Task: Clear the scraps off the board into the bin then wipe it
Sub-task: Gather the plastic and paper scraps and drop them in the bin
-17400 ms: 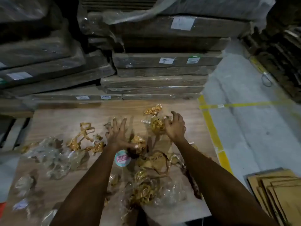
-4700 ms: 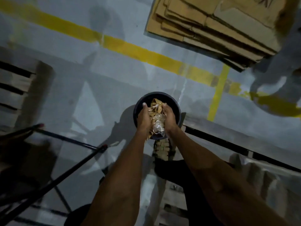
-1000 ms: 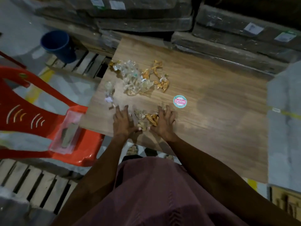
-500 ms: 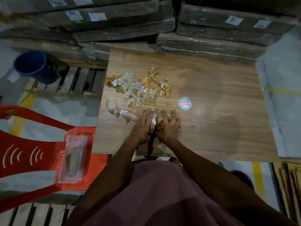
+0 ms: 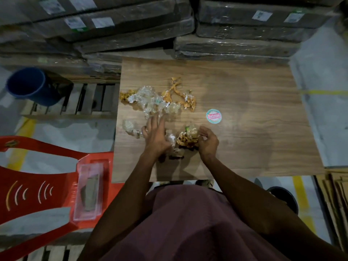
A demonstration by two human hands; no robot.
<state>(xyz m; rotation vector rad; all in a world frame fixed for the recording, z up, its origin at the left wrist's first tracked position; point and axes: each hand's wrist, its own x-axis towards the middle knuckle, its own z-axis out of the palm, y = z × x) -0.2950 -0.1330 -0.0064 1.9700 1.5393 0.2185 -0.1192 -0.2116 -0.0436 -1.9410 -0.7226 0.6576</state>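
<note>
A wood-grain board [image 5: 244,140] lies flat in front of me. On its left half sit clear plastic scraps [image 5: 150,101] and gold wrapper strips [image 5: 180,95]. My right hand [image 5: 208,143] curls round a bunch of gold and clear scraps [image 5: 188,137] near the board's front. My left hand [image 5: 156,133] lies with straight fingers on the clear plastic, reaching toward the far pile. One more clear scrap [image 5: 129,127] sits left of that hand. A dark bin [image 5: 284,194] shows at the lower right, partly hidden by my right arm.
A round teal sticker [image 5: 213,115] is on the board. A red plastic chair [image 5: 47,185] with a clear case [image 5: 89,191] stands at left. A blue bucket [image 5: 31,85] rests on a pallet. Wrapped flat packs [image 5: 244,31] are stacked behind. Cardboard sheets [image 5: 337,194] lie at right.
My right hand has gathered a bunch of scraps and drawn it slightly right. My left hand has spread and reached forward toward the far pile.
</note>
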